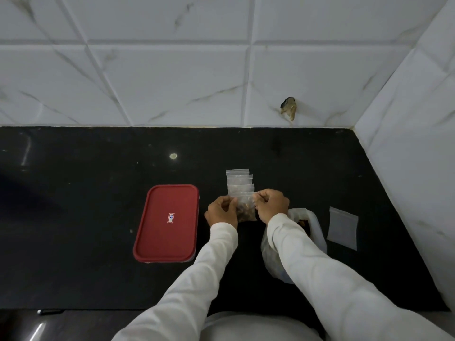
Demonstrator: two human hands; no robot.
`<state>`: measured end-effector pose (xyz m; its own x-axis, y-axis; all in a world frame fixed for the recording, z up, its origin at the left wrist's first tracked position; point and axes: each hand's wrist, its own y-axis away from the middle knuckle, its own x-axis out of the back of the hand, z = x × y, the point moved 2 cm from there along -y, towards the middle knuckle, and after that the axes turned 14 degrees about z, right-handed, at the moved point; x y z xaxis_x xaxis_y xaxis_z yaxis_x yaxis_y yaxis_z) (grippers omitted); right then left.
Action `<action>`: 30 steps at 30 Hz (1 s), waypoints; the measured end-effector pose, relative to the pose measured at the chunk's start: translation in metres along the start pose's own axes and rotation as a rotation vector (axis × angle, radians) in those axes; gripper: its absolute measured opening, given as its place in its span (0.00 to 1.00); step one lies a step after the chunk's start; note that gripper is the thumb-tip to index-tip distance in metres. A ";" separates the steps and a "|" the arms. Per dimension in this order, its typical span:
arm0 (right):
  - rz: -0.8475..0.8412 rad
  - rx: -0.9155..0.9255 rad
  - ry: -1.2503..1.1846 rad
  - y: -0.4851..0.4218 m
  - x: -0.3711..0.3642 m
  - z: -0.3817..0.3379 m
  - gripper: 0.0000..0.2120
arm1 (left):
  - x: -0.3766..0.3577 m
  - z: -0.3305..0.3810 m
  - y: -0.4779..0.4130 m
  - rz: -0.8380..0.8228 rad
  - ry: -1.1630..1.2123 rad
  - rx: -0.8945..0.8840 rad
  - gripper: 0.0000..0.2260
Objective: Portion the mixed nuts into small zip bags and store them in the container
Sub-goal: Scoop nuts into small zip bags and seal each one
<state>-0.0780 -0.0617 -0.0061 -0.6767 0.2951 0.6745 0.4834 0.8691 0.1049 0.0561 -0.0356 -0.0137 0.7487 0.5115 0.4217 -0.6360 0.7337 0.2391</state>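
Zip bag (243, 205) held upright between both hands, over the counter (98, 193), just in front of the stack (238, 179) of empty bags; whether its base touches the counter cannot be told. Lower part holds brown nuts (245, 214); upper part clear.

Left hand (219, 210) pinches the bag's left top edge, fingers curled; right hand (272, 205) pinches the right top edge likewise; the top is stretched between them.

Judged step: sealing a filled portion (the strip is too small to read as pressed or not). Next move calls for running the pinch along the whole strip, then freeing a hand for the lid (167, 222); the container (157, 249) sits closed to the left, near the left hand, so it must be opened before a bag goes in.

Materials:
- zip bag: thin clear film, soft, sagging round the nuts
- stack: flat rectangles, fanned toward the wall (172, 82), each overlapping the next
- container: rounded rectangle; lid red smooth plastic, small white label at centre
- bulk bag (317, 232): crinkled translucent plastic, mouth open, dark nuts inside, partly hidden by the right sleeve
- flat bag (342, 228): lies apart on the right
- counter: polished black stone, speckled
- wall: white veined tile, chipped at one spot
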 end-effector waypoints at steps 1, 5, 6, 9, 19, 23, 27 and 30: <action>-0.011 -0.006 0.016 -0.001 -0.002 0.000 0.06 | -0.002 -0.001 -0.002 0.005 -0.008 -0.004 0.04; -0.031 -0.014 0.052 -0.003 -0.005 0.001 0.06 | -0.004 -0.003 -0.006 0.002 -0.026 0.008 0.04; -0.033 -0.014 0.055 -0.003 -0.004 0.002 0.06 | -0.005 -0.005 -0.007 0.000 -0.027 0.017 0.04; -0.036 -0.004 0.060 -0.002 -0.001 0.005 0.07 | -0.004 -0.006 -0.007 -0.001 -0.022 0.043 0.05; -0.014 -0.014 -0.008 -0.005 0.020 0.005 0.08 | 0.004 0.013 0.026 0.052 -0.080 -0.139 0.19; 0.078 -0.067 -0.121 -0.008 0.051 0.008 0.06 | -0.012 0.050 0.049 -0.017 -0.081 -0.343 0.16; 0.233 -0.096 -0.155 -0.022 0.098 0.028 0.03 | -0.050 0.086 0.069 -0.209 -0.102 -0.504 0.09; 0.324 -0.201 -0.137 -0.032 0.135 0.054 0.04 | -0.083 0.105 0.091 -0.424 -0.151 -0.569 0.06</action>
<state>-0.2151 -0.0281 0.0419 -0.5331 0.6029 0.5936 0.7735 0.6316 0.0532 -0.0839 -0.0588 0.0650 0.8492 0.0938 0.5197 -0.0696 0.9954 -0.0659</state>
